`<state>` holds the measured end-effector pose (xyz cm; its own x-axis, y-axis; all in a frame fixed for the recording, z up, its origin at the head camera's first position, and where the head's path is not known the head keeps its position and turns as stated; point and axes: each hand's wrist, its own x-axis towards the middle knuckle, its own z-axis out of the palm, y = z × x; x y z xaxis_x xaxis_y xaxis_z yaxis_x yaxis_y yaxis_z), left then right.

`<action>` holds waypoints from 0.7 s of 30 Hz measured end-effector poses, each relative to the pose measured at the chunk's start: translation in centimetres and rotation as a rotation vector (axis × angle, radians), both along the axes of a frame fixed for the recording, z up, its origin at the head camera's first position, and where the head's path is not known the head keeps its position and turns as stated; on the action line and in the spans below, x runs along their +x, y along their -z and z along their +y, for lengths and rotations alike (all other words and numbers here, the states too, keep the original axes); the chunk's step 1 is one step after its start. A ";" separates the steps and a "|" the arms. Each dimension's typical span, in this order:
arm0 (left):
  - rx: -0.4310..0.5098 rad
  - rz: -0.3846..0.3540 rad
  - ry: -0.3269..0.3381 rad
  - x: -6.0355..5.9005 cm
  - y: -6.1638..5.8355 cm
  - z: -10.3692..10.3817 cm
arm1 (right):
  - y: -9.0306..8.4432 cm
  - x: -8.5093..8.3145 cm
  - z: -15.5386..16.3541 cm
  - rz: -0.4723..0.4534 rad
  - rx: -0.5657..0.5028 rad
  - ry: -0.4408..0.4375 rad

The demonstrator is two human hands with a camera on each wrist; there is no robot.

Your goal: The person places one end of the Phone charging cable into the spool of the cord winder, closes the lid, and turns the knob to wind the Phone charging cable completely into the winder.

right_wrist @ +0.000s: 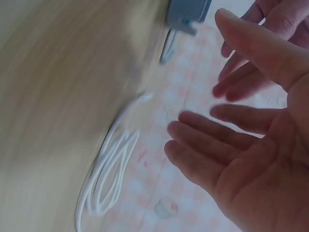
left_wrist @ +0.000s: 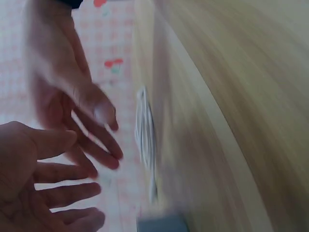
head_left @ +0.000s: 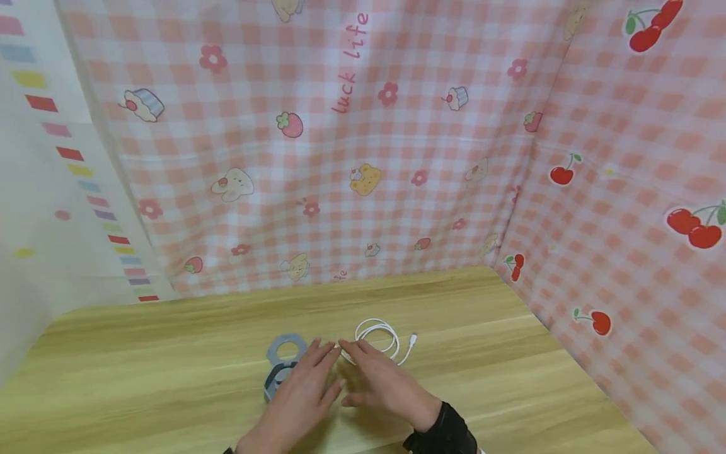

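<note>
Both hands hover over the table with fingers extended, nothing held in either. In the head view the fingertips of my left hand (head_left: 300,392) and right hand (head_left: 391,388) come close together, palms angled inward. A white cable (head_left: 392,329) lies loosely coiled just beyond the right hand, with its plug end (head_left: 413,339) pointing away. Partly hidden behind the left hand is a grey rounded case (head_left: 272,382), and a flat grey ring (head_left: 273,349) extends from its far side. The right wrist view shows the case (right_wrist: 187,12) and the looped cable (right_wrist: 104,179) on the tabletop.
The wood-grain table (head_left: 170,372) meets a pink checked cloth (head_left: 317,151) at the back and another checked cloth (head_left: 641,271) on the right. A pale cloth (head_left: 51,239) hangs on the left. A black band (head_left: 445,432) is around the right wrist.
</note>
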<state>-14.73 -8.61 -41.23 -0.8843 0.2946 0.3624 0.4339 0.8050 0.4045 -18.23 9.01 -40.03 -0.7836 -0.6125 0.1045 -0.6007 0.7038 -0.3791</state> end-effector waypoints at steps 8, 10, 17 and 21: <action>-0.115 0.139 0.045 -1.8 1.0 3.4 | 1.1 -1.2 2.2 0.254 0.028 -0.012; -0.129 0.173 0.040 -2.2 1.2 3.7 | 1.4 -1.5 2.6 0.312 0.045 0.001; -0.221 0.179 0.035 -3.2 1.8 4.6 | 2.1 -2.2 3.5 0.350 0.069 0.008; -0.284 0.171 0.040 -3.6 2.0 5.2 | 2.4 -2.6 3.7 0.308 0.081 -0.010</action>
